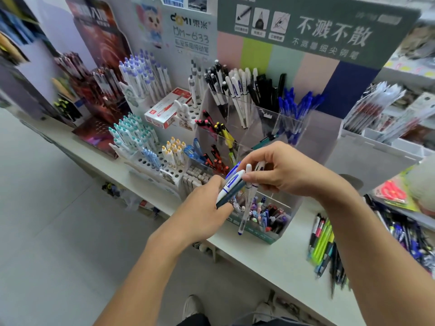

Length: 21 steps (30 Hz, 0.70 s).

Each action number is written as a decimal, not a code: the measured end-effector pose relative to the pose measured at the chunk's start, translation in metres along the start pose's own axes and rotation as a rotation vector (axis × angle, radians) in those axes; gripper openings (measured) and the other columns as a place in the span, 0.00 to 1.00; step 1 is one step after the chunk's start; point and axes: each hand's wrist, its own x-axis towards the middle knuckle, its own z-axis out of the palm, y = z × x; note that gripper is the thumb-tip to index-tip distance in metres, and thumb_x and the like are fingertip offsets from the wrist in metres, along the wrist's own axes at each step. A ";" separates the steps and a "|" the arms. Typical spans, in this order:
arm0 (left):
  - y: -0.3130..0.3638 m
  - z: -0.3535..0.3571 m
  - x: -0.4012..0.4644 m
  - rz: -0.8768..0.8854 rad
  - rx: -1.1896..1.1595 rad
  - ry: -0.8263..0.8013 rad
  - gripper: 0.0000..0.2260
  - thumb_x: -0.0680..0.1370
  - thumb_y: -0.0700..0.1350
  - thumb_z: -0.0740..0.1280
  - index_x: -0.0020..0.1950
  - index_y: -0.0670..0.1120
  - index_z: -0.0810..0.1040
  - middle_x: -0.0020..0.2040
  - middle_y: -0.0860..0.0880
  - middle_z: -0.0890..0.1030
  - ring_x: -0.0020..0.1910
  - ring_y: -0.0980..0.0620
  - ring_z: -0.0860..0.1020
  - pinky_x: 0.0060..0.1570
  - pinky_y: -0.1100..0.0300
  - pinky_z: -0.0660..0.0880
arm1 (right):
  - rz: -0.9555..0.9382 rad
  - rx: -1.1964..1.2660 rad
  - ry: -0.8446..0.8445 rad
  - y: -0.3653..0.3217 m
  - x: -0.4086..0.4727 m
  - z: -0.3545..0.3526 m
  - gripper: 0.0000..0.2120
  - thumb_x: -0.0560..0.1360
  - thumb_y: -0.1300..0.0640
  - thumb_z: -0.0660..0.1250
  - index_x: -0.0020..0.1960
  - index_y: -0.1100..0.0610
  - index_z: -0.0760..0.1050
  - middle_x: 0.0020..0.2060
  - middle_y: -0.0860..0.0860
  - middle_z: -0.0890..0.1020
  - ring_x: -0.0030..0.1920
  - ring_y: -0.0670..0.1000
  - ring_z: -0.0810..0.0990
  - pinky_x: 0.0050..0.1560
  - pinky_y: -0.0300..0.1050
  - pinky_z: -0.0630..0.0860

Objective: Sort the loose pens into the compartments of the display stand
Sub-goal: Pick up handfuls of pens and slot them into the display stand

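Hands (204, 205) (284, 175) grip pens (231, 184) over display stand (270, 128); loose pens (327, 245) right.

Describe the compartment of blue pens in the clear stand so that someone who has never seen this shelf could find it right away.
Start at the big green sign with white lettering; below it stands the clear acrylic stand. The blue pens fill its upper right compartment, beside the black pens. They are the only all-blue bunch in that stand.

Loose pens (414, 241) at right edge blurred (cut off), left hand (207, 208) fingertips hidden.
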 end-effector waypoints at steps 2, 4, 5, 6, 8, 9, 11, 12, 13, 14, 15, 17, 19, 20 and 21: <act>0.001 -0.004 0.002 0.020 0.018 -0.019 0.06 0.80 0.44 0.65 0.52 0.50 0.68 0.39 0.48 0.76 0.30 0.50 0.72 0.29 0.54 0.70 | -0.007 0.025 -0.005 -0.001 0.001 -0.001 0.04 0.77 0.57 0.72 0.50 0.55 0.84 0.28 0.56 0.78 0.26 0.51 0.74 0.27 0.41 0.71; 0.002 -0.007 0.005 0.048 -0.003 -0.022 0.06 0.80 0.44 0.65 0.51 0.51 0.68 0.36 0.50 0.73 0.26 0.56 0.67 0.27 0.59 0.66 | -0.020 0.071 0.028 -0.001 0.001 -0.002 0.04 0.77 0.56 0.73 0.49 0.56 0.84 0.27 0.57 0.78 0.26 0.52 0.73 0.27 0.42 0.71; 0.001 -0.008 0.006 0.062 -0.022 -0.009 0.06 0.81 0.44 0.66 0.50 0.52 0.68 0.36 0.51 0.73 0.26 0.56 0.66 0.28 0.60 0.66 | -0.025 0.102 0.055 -0.001 0.000 -0.004 0.04 0.77 0.56 0.73 0.49 0.56 0.84 0.28 0.58 0.78 0.27 0.52 0.74 0.27 0.42 0.71; 0.001 -0.009 0.007 0.067 -0.045 0.012 0.07 0.81 0.45 0.66 0.49 0.52 0.69 0.35 0.51 0.73 0.27 0.56 0.66 0.28 0.60 0.66 | -0.027 0.137 0.087 -0.001 -0.002 -0.008 0.04 0.77 0.56 0.73 0.48 0.56 0.84 0.29 0.60 0.79 0.28 0.53 0.74 0.27 0.43 0.72; -0.003 -0.012 0.009 0.049 -0.097 0.064 0.06 0.81 0.45 0.68 0.48 0.51 0.71 0.35 0.52 0.75 0.28 0.57 0.68 0.29 0.65 0.66 | -0.046 0.185 0.163 -0.002 -0.006 -0.020 0.04 0.77 0.58 0.72 0.47 0.57 0.84 0.33 0.63 0.80 0.29 0.51 0.75 0.27 0.42 0.73; -0.004 -0.014 0.009 0.034 -0.114 0.083 0.06 0.80 0.44 0.68 0.48 0.49 0.72 0.35 0.54 0.76 0.29 0.58 0.69 0.29 0.67 0.66 | -0.055 0.186 0.194 -0.003 -0.008 -0.028 0.04 0.77 0.59 0.72 0.47 0.58 0.84 0.33 0.63 0.80 0.28 0.49 0.75 0.26 0.41 0.73; -0.005 -0.017 0.008 0.011 -0.085 0.106 0.07 0.81 0.43 0.68 0.47 0.48 0.71 0.35 0.53 0.75 0.29 0.57 0.69 0.28 0.66 0.65 | -0.053 0.163 0.203 -0.006 -0.009 -0.037 0.04 0.77 0.60 0.71 0.47 0.60 0.84 0.30 0.59 0.79 0.27 0.48 0.75 0.25 0.38 0.73; -0.003 -0.019 0.008 0.007 -0.014 0.109 0.07 0.81 0.43 0.67 0.47 0.48 0.69 0.36 0.51 0.74 0.29 0.56 0.69 0.27 0.64 0.64 | -0.049 0.174 0.192 -0.007 -0.008 -0.039 0.05 0.77 0.61 0.71 0.48 0.62 0.84 0.29 0.57 0.78 0.26 0.47 0.75 0.25 0.38 0.73; 0.000 -0.020 0.008 0.005 0.085 0.105 0.08 0.81 0.43 0.66 0.47 0.48 0.67 0.36 0.49 0.73 0.30 0.54 0.69 0.28 0.62 0.64 | -0.046 0.211 0.186 -0.008 -0.006 -0.038 0.06 0.78 0.62 0.70 0.49 0.64 0.83 0.30 0.57 0.78 0.26 0.47 0.75 0.25 0.37 0.73; 0.004 -0.021 0.008 0.003 0.179 0.098 0.08 0.81 0.43 0.65 0.48 0.48 0.66 0.37 0.48 0.73 0.32 0.53 0.70 0.29 0.59 0.64 | -0.040 0.259 0.194 -0.009 -0.003 -0.037 0.06 0.78 0.63 0.70 0.51 0.66 0.82 0.31 0.57 0.79 0.26 0.47 0.75 0.25 0.36 0.73; 0.009 -0.022 0.009 0.001 0.245 0.100 0.09 0.81 0.43 0.65 0.49 0.48 0.64 0.37 0.48 0.72 0.33 0.51 0.70 0.30 0.57 0.64 | -0.030 0.309 0.211 -0.009 0.000 -0.036 0.07 0.78 0.64 0.69 0.52 0.68 0.81 0.31 0.57 0.79 0.26 0.46 0.75 0.24 0.36 0.72; 0.017 -0.022 0.010 0.007 0.337 0.107 0.09 0.82 0.43 0.63 0.50 0.48 0.62 0.37 0.48 0.71 0.33 0.49 0.71 0.29 0.54 0.65 | -0.006 0.381 0.237 -0.009 0.004 -0.037 0.08 0.79 0.65 0.68 0.54 0.69 0.80 0.32 0.57 0.79 0.25 0.45 0.74 0.24 0.35 0.72; 0.024 -0.023 0.011 0.017 0.414 0.121 0.09 0.82 0.43 0.61 0.50 0.49 0.60 0.36 0.48 0.70 0.31 0.49 0.69 0.27 0.55 0.61 | 0.010 0.407 0.218 -0.009 0.007 -0.039 0.09 0.79 0.65 0.67 0.55 0.69 0.80 0.33 0.55 0.80 0.26 0.45 0.74 0.24 0.34 0.72; 0.026 -0.024 0.012 0.019 0.437 0.133 0.09 0.83 0.43 0.60 0.49 0.49 0.59 0.36 0.48 0.69 0.30 0.49 0.69 0.26 0.55 0.60 | 0.011 0.415 0.199 -0.009 0.009 -0.039 0.09 0.80 0.65 0.66 0.56 0.69 0.80 0.33 0.55 0.80 0.26 0.45 0.74 0.24 0.34 0.71; 0.028 -0.025 0.013 0.020 0.451 0.143 0.09 0.83 0.42 0.60 0.49 0.49 0.58 0.36 0.48 0.69 0.30 0.49 0.68 0.26 0.55 0.59 | 0.011 0.427 0.183 -0.009 0.010 -0.038 0.09 0.80 0.65 0.66 0.55 0.69 0.80 0.33 0.55 0.80 0.26 0.44 0.74 0.24 0.34 0.71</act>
